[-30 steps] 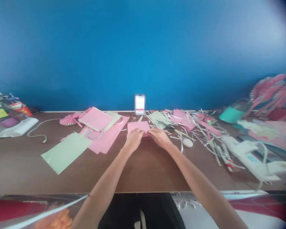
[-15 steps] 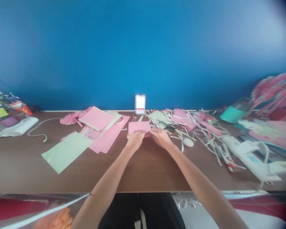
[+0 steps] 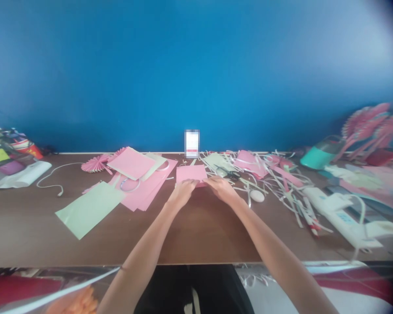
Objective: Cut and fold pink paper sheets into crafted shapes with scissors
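A small pink paper sheet (image 3: 190, 173) lies on the brown table (image 3: 196, 226) in front of me. My left hand (image 3: 182, 192) and my right hand (image 3: 222, 189) both rest on its near edge, fingers curled and pinching the paper, fingertips nearly meeting at the middle. The near part of the sheet is hidden under my fingers.
Pink sheets (image 3: 140, 185) and a pale green sheet (image 3: 90, 208) lie to the left, with a pink paper fan (image 3: 96, 163). Paper strips (image 3: 275, 179), scissors (image 3: 231, 174), a white oval object (image 3: 257, 196) and a glue gun (image 3: 339, 213) crowd the right. A phone (image 3: 191, 143) leans against the blue wall.
Both hands stay on the pink sheet's near edge; they have shifted only slightly along it. The camera view has drifted a little.
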The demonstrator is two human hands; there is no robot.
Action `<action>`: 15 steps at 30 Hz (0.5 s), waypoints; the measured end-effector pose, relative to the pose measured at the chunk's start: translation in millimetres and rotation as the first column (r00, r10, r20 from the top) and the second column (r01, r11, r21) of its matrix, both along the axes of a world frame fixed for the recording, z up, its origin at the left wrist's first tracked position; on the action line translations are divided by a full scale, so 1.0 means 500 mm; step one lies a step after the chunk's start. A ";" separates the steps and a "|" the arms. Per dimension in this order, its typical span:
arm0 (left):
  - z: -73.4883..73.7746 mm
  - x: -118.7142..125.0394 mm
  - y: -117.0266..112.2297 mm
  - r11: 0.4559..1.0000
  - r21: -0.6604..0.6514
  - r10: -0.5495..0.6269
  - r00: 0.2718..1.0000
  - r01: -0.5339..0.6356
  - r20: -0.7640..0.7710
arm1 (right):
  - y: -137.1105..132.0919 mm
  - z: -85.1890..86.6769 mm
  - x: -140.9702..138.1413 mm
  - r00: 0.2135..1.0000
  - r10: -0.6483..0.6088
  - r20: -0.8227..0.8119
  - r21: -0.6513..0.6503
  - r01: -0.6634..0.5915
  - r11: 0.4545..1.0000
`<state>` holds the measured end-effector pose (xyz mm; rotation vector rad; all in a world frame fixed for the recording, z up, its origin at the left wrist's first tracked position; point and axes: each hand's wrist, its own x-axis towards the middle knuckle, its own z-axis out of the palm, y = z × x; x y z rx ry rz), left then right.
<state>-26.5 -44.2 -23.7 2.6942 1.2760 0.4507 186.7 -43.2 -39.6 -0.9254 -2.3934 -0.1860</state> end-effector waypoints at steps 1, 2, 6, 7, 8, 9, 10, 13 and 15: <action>0.000 -0.001 0.001 1.000 -0.003 0.007 1.000 -0.007 0.005 | -0.001 0.002 0.001 1.000 -0.019 0.012 0.014 0.018 1.000; 0.000 -0.002 0.001 1.000 -0.007 0.016 1.000 -0.016 0.008 | -0.002 0.004 0.001 0.999 -0.039 0.025 0.029 0.038 0.999; 0.001 0.003 -0.001 0.999 -0.031 0.036 0.999 -0.036 0.018 | -0.011 0.016 -0.007 0.993 -0.094 0.072 0.083 0.088 0.993; 0.001 0.005 -0.002 0.998 -0.038 0.041 0.999 -0.040 0.021 | -0.013 0.018 -0.011 0.992 -0.101 0.081 0.089 0.094 0.992; 0.002 0.007 -0.003 0.998 -0.043 0.043 0.999 -0.042 0.025 | -0.014 0.018 -0.015 0.990 -0.103 0.092 0.091 0.094 0.991; 0.003 0.009 -0.005 0.998 -0.046 0.044 0.999 -0.042 0.029 | -0.014 0.017 -0.018 0.989 -0.103 0.105 0.090 0.093 0.992; 0.004 0.010 -0.006 0.998 -0.047 0.043 0.999 -0.042 0.032 | -0.014 0.016 -0.020 0.988 -0.100 0.116 0.088 0.091 0.992; 0.009 0.013 -0.010 0.998 -0.051 0.040 0.999 -0.038 0.028 | -0.010 0.010 -0.022 0.989 -0.075 0.124 0.070 0.067 0.995; 0.013 0.014 -0.012 0.997 -0.052 0.049 0.999 -0.049 0.012 | -0.008 0.007 -0.020 0.991 -0.070 0.111 0.060 0.063 0.996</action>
